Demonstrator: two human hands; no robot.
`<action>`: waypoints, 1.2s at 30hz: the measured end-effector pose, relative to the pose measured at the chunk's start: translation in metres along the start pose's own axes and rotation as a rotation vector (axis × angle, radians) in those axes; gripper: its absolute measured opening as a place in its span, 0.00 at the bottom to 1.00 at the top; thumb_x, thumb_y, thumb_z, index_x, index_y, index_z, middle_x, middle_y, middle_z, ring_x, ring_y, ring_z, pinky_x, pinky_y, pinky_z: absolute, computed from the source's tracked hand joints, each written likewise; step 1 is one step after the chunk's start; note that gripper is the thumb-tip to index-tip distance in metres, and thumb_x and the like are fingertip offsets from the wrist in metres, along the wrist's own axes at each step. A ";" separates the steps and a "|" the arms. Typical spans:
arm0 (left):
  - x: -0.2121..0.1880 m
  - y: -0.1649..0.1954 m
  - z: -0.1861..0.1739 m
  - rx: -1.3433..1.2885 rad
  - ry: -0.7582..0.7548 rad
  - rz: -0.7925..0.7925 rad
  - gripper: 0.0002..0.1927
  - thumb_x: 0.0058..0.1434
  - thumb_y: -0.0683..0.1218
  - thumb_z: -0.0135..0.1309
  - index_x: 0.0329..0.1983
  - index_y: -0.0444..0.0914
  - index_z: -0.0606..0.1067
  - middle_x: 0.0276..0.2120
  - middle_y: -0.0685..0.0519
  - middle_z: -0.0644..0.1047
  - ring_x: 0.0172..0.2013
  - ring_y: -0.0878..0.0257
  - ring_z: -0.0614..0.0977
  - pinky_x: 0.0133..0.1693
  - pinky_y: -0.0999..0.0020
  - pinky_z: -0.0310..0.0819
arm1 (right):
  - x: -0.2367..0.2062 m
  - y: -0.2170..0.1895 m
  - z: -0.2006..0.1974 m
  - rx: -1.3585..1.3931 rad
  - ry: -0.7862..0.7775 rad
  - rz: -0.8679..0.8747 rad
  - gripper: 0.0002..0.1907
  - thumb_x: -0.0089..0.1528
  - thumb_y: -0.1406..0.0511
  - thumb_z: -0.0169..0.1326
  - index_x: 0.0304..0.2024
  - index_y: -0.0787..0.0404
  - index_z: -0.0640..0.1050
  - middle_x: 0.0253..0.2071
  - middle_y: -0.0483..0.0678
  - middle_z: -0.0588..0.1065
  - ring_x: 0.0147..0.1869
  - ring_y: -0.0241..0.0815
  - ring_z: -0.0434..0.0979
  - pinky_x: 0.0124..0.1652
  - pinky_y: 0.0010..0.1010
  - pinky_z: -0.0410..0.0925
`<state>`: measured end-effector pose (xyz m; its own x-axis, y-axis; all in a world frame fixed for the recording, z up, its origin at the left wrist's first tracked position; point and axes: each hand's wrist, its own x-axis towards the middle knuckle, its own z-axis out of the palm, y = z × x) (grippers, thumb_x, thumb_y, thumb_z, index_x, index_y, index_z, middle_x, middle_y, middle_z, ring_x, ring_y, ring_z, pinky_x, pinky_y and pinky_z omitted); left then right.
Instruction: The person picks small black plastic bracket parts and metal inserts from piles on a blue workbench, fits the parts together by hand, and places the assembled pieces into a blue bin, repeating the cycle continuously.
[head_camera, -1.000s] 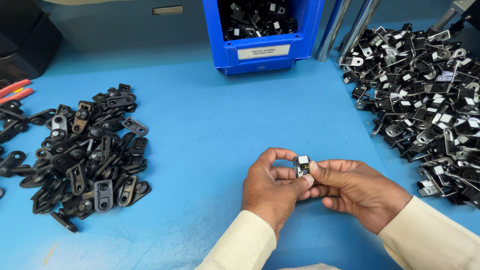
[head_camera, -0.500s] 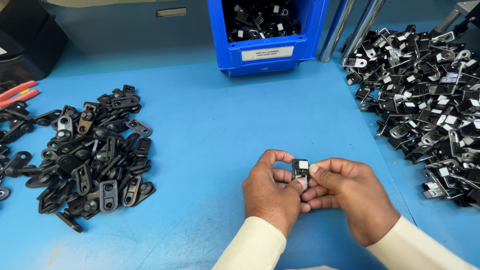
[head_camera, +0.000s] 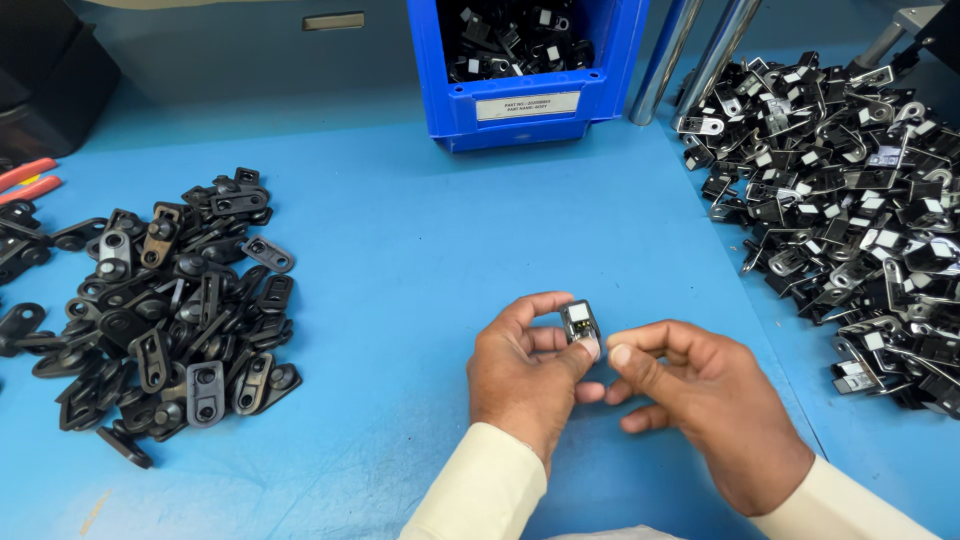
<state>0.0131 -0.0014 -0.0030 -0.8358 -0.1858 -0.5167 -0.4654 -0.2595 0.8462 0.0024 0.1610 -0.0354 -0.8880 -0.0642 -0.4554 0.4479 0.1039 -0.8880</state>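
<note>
Part (head_camera: 579, 322): small, black, held above the bench (head_camera: 400, 280), pinched by left hand (head_camera: 525, 375) fingers.
Right hand (head_camera: 705, 405): fingertips pressed together, touching the part.
Left pile (head_camera: 160, 310): black brackets.
Right pile (head_camera: 850, 200): metal clips.
Bin (head_camera: 525, 70): blue, at rear.

Small part (head_camera: 579, 322) pinched at left hand (head_camera: 525, 372) fingertips: dark matt plastic, possibly a shiny face, hard to tell. Pile left of the hands (head_camera: 160, 310): matt black plastic tabs. Heap to the right (head_camera: 850, 210): glossy metal brackets. Bin beyond (head_camera: 525, 105): smooth blue plastic. Sleeves (head_camera: 480, 495): cream cloth.
</note>
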 end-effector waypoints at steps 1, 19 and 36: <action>0.000 0.001 0.000 -0.015 0.000 -0.017 0.19 0.58 0.35 0.60 0.52 0.42 0.78 0.34 0.52 0.80 0.25 0.66 0.81 0.26 0.75 0.80 | 0.001 0.000 -0.001 0.045 -0.027 0.056 0.13 0.63 0.61 0.57 0.41 0.65 0.82 0.33 0.52 0.82 0.36 0.39 0.82 0.33 0.30 0.73; -0.009 0.007 0.012 -0.120 0.175 0.013 0.15 0.56 0.35 0.60 0.46 0.39 0.75 0.32 0.52 0.80 0.27 0.64 0.83 0.31 0.70 0.78 | -0.013 0.004 0.015 -0.454 0.192 -0.623 0.10 0.62 0.64 0.60 0.43 0.62 0.84 0.38 0.44 0.83 0.35 0.36 0.81 0.31 0.26 0.76; -0.013 0.009 0.023 -0.239 0.145 -0.095 0.18 0.58 0.36 0.60 0.49 0.39 0.68 0.36 0.49 0.78 0.34 0.63 0.83 0.37 0.71 0.81 | -0.007 -0.004 0.014 0.083 0.097 -0.148 0.10 0.61 0.67 0.56 0.42 0.64 0.83 0.34 0.48 0.83 0.38 0.36 0.82 0.36 0.28 0.74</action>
<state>0.0132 0.0208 0.0141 -0.7331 -0.2793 -0.6202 -0.4437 -0.4947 0.7472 0.0084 0.1468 -0.0290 -0.9490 0.0233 -0.3143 0.3147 0.0175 -0.9490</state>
